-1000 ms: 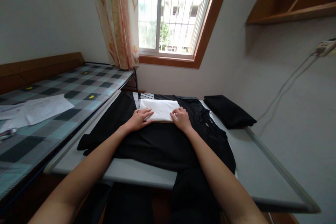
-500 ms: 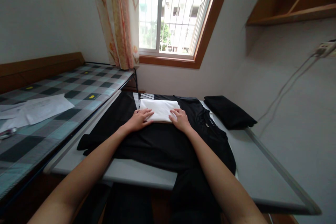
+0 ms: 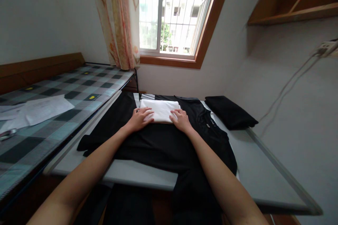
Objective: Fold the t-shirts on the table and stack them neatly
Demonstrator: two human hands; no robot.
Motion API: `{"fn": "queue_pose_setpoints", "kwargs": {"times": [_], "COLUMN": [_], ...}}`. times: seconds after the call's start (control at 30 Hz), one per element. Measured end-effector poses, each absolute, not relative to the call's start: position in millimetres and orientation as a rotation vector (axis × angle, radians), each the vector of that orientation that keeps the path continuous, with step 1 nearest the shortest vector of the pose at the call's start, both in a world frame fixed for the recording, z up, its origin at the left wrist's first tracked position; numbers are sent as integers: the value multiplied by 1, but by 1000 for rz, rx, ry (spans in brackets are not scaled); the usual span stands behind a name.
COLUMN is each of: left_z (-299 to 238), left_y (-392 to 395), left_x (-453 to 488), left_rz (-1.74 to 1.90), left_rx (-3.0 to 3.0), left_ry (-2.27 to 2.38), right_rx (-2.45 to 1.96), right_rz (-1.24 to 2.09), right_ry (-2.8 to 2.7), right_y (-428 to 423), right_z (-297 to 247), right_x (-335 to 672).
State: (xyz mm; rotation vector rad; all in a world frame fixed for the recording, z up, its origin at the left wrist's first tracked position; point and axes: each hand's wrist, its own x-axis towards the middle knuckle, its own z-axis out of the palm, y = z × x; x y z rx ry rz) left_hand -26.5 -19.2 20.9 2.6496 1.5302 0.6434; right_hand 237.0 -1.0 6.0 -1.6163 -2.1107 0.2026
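Observation:
A folded white cloth (image 3: pixel 161 109) lies on top of a black garment (image 3: pixel 158 140) spread over a grey table (image 3: pixel 253 161). My left hand (image 3: pixel 139 119) rests on the cloth's near left corner, fingers curled over its edge. On the near right corner sits my right hand (image 3: pixel 180 120), fingers bent and gripping the edge. Both forearms stretch across the black garment, which hangs over the table's front edge.
A folded black cloth (image 3: pixel 230 111) lies at the table's far right. To the left stands a bed with a checked cover (image 3: pixel 79 91) and white papers (image 3: pixel 39 107). A window (image 3: pixel 171 14) with a curtain (image 3: pixel 116 21) is behind; a wooden shelf (image 3: pixel 290 3) hangs at upper right.
My left hand's fingers have curled a little tighter onto the white cloth's edge. Otherwise the hands and cloths stay where they were.

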Motion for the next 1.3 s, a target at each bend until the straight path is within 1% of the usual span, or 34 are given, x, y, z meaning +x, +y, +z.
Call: {"fn": "queue_pose_setpoints", "kwargs": {"times": [0.1, 0.2, 0.27, 0.33, 0.67, 0.73, 0.87, 0.93, 1.07, 1.3], "left_z": [20, 14, 9, 5, 8, 10, 15, 17, 17, 10], "left_y": [-18, -13, -9, -7, -9, -10, -11, -9, -3, 9], "left_x": [-26, -28, -30, -32, -31, -30, -31, -34, -42, -46], "left_rz": [806, 660, 500, 421, 400, 445, 634, 678, 753, 1078], "left_rx": [2559, 2449, 2417, 2412, 2423, 2382, 2125, 2016, 1889, 1693], "left_ry": [1719, 1829, 1815, 1792, 1775, 1840, 2171, 2258, 2179, 1848], "right_rx": [-1617, -1614, -1611, -1609, -1614, -1618, -1629, -1629, -1631, -1634], "right_rz": [206, 210, 209, 205, 198, 204, 193, 190, 199, 189], "right_ry": [-2110, -2108, -2108, -2107, -2113, -2115, -2121, -2121, -2124, -2128], "right_y": [-1, -1, -1, -1, -1, -1, -2, -3, -3, -2], "right_z": [6, 6, 6, 5, 6, 6, 7, 7, 8, 7], "right_x": [237, 237, 237, 238, 237, 237, 237, 236, 237, 237]}}
